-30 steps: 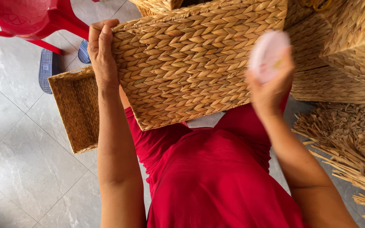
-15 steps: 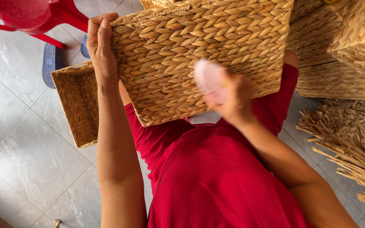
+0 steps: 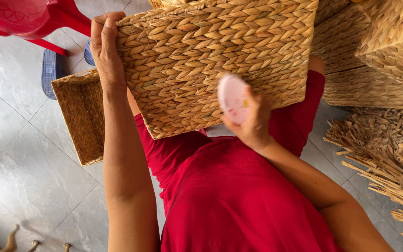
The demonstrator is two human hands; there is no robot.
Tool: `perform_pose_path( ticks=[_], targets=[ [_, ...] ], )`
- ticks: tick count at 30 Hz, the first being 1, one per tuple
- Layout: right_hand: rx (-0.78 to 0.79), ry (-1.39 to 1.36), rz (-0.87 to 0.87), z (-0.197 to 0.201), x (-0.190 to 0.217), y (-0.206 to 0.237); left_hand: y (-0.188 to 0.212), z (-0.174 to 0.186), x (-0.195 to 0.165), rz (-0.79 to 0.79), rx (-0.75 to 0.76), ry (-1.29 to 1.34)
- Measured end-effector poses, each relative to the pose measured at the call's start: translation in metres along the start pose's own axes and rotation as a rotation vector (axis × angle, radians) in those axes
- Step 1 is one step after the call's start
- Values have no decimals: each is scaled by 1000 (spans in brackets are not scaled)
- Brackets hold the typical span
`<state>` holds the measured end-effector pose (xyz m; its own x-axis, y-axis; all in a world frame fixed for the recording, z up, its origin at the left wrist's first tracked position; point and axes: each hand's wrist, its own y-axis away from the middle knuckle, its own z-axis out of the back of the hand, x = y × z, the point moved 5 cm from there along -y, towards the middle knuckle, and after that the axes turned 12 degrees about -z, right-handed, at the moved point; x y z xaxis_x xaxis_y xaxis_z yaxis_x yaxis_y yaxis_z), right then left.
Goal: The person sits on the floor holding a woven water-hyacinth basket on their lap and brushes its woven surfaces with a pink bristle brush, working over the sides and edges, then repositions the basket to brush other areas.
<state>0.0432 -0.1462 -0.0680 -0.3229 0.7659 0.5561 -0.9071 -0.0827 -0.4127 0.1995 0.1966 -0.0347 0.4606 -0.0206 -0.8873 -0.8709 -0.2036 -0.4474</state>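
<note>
Two hands on a woven basket

In the upper middle of the frame, the left hand [image 3: 104, 51] grips the basket's [image 3: 211, 60] left edge. The right hand [image 3: 253, 122] is closed around a pink disc [image 3: 232, 97], pressed flat on the basket's side. Another basket [image 3: 78, 116] lies on the floor [image 3: 19, 158] at the left.

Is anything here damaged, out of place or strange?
Nothing stands out. The left hand grips the woven basket on the lap, its weave unbroken; the right hand holds a pink round object against it.
</note>
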Motion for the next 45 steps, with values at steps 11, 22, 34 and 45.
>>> perform_pose_path(
  ticks=[11, 22, 34, 45],
  targets=[
    [48, 208, -181, 61, -85, 3, 5, 1, -7, -46, 18, -47],
    [-17, 9, 90, 8, -5, 8, 7, 1, 1, -55, 9, 146],
    [246, -180, 422, -54, 117, -36, -1, 5, 1, -55, 53, 35],
    [-269, 4, -253, 71, -93, -30, 4, 10, -1, -39, -1, -10]
  ],
)
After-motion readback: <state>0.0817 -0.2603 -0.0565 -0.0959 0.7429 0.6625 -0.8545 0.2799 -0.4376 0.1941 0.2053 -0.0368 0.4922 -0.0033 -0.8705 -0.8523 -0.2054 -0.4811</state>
